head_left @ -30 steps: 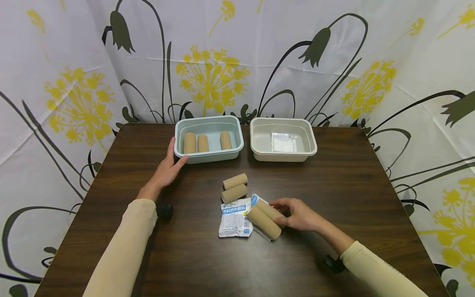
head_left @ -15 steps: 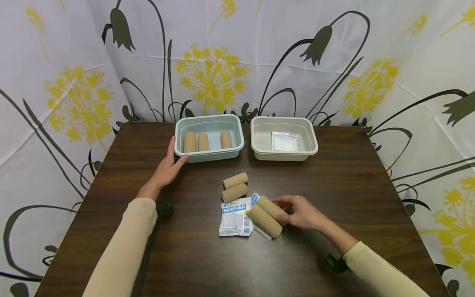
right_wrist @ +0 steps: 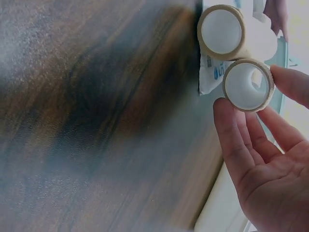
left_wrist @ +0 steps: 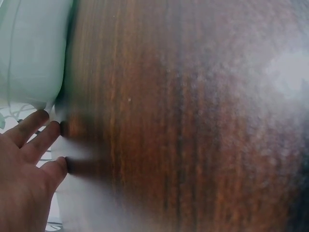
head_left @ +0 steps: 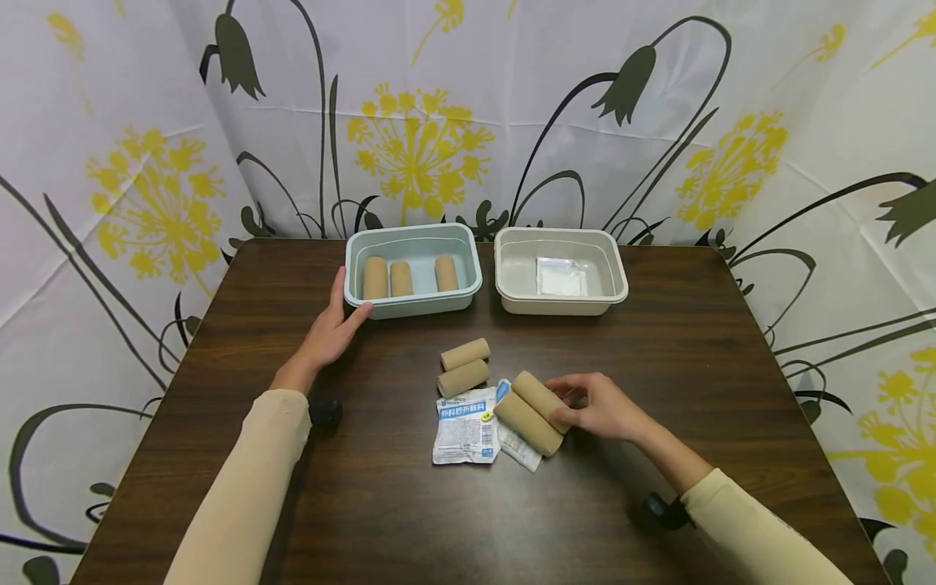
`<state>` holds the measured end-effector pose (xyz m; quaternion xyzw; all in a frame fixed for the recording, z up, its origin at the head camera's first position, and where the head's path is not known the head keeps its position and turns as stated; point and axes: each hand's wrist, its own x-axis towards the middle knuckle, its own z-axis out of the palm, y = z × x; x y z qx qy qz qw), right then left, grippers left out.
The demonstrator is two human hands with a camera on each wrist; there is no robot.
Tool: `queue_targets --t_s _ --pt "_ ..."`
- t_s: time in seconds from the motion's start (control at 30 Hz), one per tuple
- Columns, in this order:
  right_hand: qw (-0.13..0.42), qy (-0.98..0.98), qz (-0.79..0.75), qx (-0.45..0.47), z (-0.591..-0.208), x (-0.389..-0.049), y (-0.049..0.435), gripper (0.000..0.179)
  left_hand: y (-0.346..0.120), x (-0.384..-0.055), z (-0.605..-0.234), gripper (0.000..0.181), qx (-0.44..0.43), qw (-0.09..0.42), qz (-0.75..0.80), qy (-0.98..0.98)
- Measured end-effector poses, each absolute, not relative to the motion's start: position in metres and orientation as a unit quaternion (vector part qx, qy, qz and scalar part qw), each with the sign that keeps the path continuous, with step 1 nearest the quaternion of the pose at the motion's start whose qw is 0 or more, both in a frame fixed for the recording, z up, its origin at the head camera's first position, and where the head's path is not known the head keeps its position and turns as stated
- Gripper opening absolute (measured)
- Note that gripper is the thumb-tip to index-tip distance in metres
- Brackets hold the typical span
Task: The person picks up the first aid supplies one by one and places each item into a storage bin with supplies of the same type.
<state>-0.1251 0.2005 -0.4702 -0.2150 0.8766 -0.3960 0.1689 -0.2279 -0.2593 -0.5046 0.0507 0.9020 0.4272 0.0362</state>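
My right hand (head_left: pixel 595 410) pinches a tan cardboard tube (head_left: pixel 539 394) between thumb and fingers. In the right wrist view the thumb is above the hollow tube end (right_wrist: pixel 237 87) and the fingers lie below it. A second cardboard tube (head_left: pixel 528 424) lies alongside, over a printed gauze packet (head_left: pixel 521 452) that is partly hidden. Another gauze packet (head_left: pixel 465 435) sits just left. My left hand (head_left: pixel 322 337) touches the near left corner of the light blue bin (head_left: pixel 417 307), fingers extended along its side; the left wrist view shows the fingertips right at the bin.
Two more cardboard tubes (head_left: pixel 464 378) lie side by side behind the packets. Inside the blue bin stand three tubes (head_left: pixel 375 279). A beige bin (head_left: pixel 563 307) to its right holds a white packet (head_left: pixel 561 277). A floral curtain (head_left: pixel 439 122) hangs behind the wooden table (head_left: pixel 366 504).
My right hand has moved slightly up and right, and the two tubes have shifted with it, uncovering more of the packet beneath. My left hand stays at the blue bin.
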Motion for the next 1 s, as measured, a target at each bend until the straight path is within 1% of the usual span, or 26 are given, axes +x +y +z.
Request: queue_targets --t_s 0.13,0.3,0.53,0.8,1.0 --pt "0.152 0.88 -0.398 -0.207 -0.47 -0.126 0.201 0.04 -0.259 -0.227 -0.504 0.084 0.052 0.036 0.427 0.902" --pt "0.127 0.896 -0.388 -0.174 -0.471 -0.126 0.202 0.039 -0.26 -0.228 -0.505 0.084 0.051 0.036 0.427 0.902" --pt "0.11 0.904 -0.386 -0.15 -0.471 -0.128 0.203 0.039 -0.261 -0.229 -0.507 0.084 0.05 0.037 0.427 0.902" --pt "0.089 0.894 -0.41 -0.16 -0.466 -0.135 0.201 0.039 -0.26 -0.228 -0.507 0.084 0.049 0.037 0.426 0.903" --pt "0.078 0.874 -0.446 -0.178 -0.453 -0.144 0.191 0.041 -0.26 -0.229 -0.507 0.084 0.049 0.037 0.424 0.904"
